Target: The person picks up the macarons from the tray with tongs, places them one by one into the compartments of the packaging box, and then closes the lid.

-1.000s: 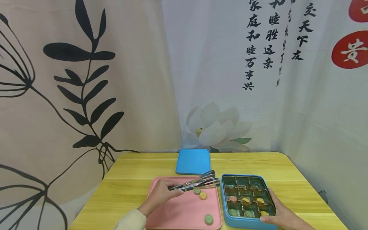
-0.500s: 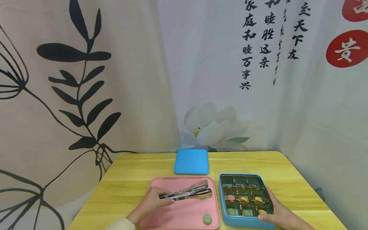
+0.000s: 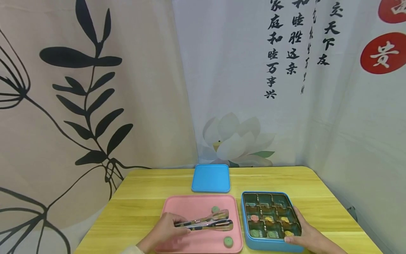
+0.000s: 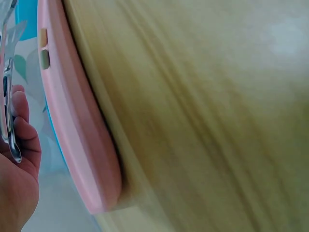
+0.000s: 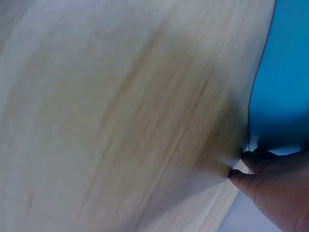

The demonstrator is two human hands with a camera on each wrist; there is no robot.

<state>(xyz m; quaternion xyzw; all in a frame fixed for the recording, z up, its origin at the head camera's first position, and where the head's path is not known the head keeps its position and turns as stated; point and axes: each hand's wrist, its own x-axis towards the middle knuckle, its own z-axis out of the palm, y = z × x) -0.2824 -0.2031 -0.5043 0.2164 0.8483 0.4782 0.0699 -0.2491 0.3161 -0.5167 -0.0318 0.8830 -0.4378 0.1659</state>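
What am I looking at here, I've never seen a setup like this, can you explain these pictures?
No machine here: a person works with two bare hands. The wide picture comes from a camera worn on the head, the tilted close-ups from one on each wrist. On the table stand a pink tray, a divided blue box and, behind the tray, a flat blue panel. The wide view shows two round green pieces on the tray, and pink, yellow and green ones in the box. The left hand grips tongs over the tray; the right hand holds the box's near right corner.
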